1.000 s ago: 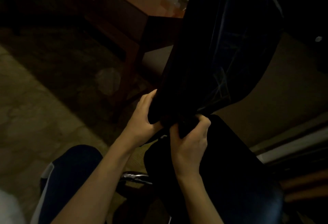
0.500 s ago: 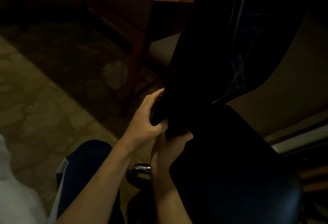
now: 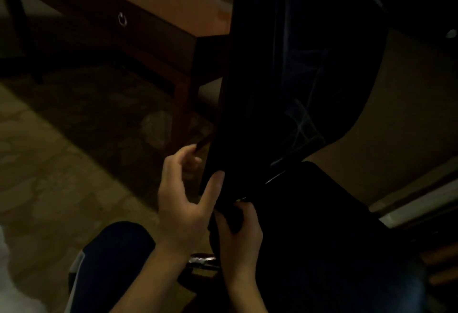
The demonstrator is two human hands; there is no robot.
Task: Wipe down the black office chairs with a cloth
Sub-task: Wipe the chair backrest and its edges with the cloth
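A black office chair fills the right side, its tall backrest [image 3: 297, 64] above the dark seat [image 3: 334, 238]. My left hand [image 3: 183, 201] is at the backrest's lower left edge: the thumb lies on the front of the edge and the fingers are spread loosely behind it. My right hand [image 3: 238, 233] is curled round a dark wad, apparently the cloth [image 3: 233, 214], in the gap where the backrest meets the seat. The dim light hides the cloth's shape.
A dark wooden desk [image 3: 148, 30] with a ring drawer handle [image 3: 122, 19] stands behind the chair, its leg [image 3: 181, 109] close to my left hand. Below my hands are the chrome chair base [image 3: 202, 260] and my knee [image 3: 111, 250]. Patterned carpet [image 3: 49, 164] lies to the left.
My left hand has let go of the backrest's lower edge and opened, with only the thumb still on it. My right hand stays at the backrest-seat gap with the dark wad.
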